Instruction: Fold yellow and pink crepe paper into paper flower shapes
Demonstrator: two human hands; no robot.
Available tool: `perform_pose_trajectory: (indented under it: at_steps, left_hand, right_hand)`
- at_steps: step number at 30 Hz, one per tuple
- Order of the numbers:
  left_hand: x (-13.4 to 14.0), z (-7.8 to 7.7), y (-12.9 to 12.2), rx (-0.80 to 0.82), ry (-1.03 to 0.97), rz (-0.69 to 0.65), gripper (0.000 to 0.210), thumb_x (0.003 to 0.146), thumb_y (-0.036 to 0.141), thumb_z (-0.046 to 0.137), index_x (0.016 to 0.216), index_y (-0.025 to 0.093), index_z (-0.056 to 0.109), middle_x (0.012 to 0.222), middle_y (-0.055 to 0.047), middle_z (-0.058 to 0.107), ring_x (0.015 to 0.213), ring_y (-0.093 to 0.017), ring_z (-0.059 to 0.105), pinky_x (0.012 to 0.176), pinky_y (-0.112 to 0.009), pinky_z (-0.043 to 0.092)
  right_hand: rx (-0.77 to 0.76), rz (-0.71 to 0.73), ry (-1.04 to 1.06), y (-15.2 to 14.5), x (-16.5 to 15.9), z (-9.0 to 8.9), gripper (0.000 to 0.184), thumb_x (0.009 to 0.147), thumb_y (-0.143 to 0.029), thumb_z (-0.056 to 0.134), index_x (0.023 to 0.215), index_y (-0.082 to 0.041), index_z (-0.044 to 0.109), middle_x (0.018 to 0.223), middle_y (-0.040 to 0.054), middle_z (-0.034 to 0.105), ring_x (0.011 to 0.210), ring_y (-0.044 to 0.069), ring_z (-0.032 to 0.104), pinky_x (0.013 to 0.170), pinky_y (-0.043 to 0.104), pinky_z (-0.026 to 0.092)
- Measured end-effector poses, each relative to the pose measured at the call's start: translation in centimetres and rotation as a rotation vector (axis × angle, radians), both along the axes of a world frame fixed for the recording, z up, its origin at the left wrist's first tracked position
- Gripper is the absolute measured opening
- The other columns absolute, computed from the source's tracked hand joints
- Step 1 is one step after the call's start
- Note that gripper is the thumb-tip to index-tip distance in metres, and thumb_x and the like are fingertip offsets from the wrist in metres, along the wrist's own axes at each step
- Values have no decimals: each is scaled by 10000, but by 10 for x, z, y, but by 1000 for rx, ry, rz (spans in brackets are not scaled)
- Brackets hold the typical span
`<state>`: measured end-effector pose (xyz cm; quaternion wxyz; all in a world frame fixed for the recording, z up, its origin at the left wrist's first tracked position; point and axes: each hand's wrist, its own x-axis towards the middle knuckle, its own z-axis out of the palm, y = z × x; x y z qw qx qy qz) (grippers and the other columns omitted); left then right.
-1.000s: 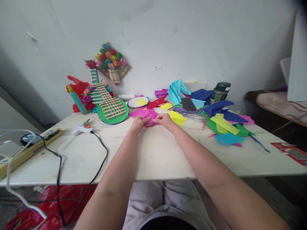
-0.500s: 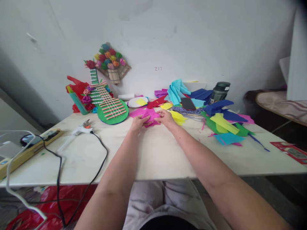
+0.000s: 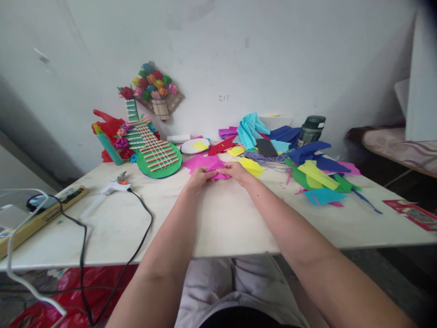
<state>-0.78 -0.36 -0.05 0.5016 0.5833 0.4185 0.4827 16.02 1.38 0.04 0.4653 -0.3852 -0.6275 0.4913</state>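
Note:
Both hands pinch a piece of bright pink crepe paper (image 3: 207,162) just above the white table. My left hand (image 3: 200,177) grips its near left part, and my right hand (image 3: 235,172) closes on the right part, with the two thumbs almost meeting. Part of the paper is hidden under the fingers. Left of it lies a green lute-shaped craft (image 3: 160,159) with pink sticks and white strings. Yellow paper (image 3: 252,167) rests right beside my right hand.
At left are a glue gun (image 3: 118,184) with a black cord and a power strip (image 3: 44,216). Coloured paper scraps (image 3: 319,175), a dark phone (image 3: 266,147) and a green bottle (image 3: 311,130) stand or lie at right. A red card (image 3: 411,213) sits near the right edge.
My two hands have come closer together, thumbs nearly touching, and the pink paper between them is more bunched. The view has shifted slightly.

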Motion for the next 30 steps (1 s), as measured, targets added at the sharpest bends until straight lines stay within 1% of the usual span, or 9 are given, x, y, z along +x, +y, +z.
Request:
perform_pose_trajectory:
  at_steps: [4,8,10,15,17,22,26,28,30]
  left_hand:
    - [3,0,1,47,77,55,284,528,345,765,616,118,617,522,10,559,453,-81,467,439,-206,323]
    - [8,5,-1,31,74,180,338,464,307,796,639,124,572,511,35,522,453,-75,461,437,-199,317]
    - [9,6,-2,23,49,202,354,450,285,801,658,128,560,520,40,522,460,-76,471,445,-199,331]
    - [5,2,1,8,-57,67,351,483,312,791,695,133,576,566,24,574,475,-90,512,454,-206,370]
    - [3,0,3,-4,-81,29,331,506,330,785,689,134,591,575,12,592,478,-96,523,453,-207,371]
    - [3,-1,2,-17,-86,-11,312,529,329,783,715,133,626,631,-21,638,535,-122,574,498,-219,413]
    - [2,4,-2,-43,-92,-28,377,514,334,797,784,121,641,685,-45,664,557,-134,600,528,-228,450]
    - [0,8,-2,-73,-108,-38,412,557,414,763,811,113,641,714,-73,674,571,-147,616,555,-246,477]
    - [-4,9,0,-104,-154,33,483,628,571,647,768,110,629,652,-84,663,513,-149,605,539,-265,486]
  right_hand:
    - [-10,-76,-23,-2,-1,2,397,445,-439,759,554,-133,530,476,-81,411,479,54,367,487,210,291]
    - [-54,-110,39,-5,-2,5,378,411,-395,780,561,-119,569,474,-69,449,499,64,416,519,220,335]
    - [-74,-98,65,-5,-3,5,354,419,-364,785,560,-116,576,484,-58,480,498,67,436,511,219,354]
    - [-131,54,120,-6,-4,6,290,440,-228,783,664,-121,632,619,-7,610,559,99,539,508,225,457]
    - [-149,77,139,-6,-4,7,280,444,-164,771,691,-124,645,664,2,641,570,103,562,519,228,488]
    - [-190,33,129,-6,-5,7,171,484,-111,750,592,-120,618,569,5,629,508,108,562,472,225,499]
    - [-187,-4,98,-5,-6,7,123,522,-95,729,586,-111,625,499,2,603,440,96,534,424,206,470]
    - [-177,-31,109,-5,-5,8,112,532,-88,720,600,-107,632,498,2,601,433,89,525,414,196,456]
    - [-178,-56,129,-5,-4,9,117,531,-91,722,603,-107,631,498,3,601,436,88,523,419,197,456]
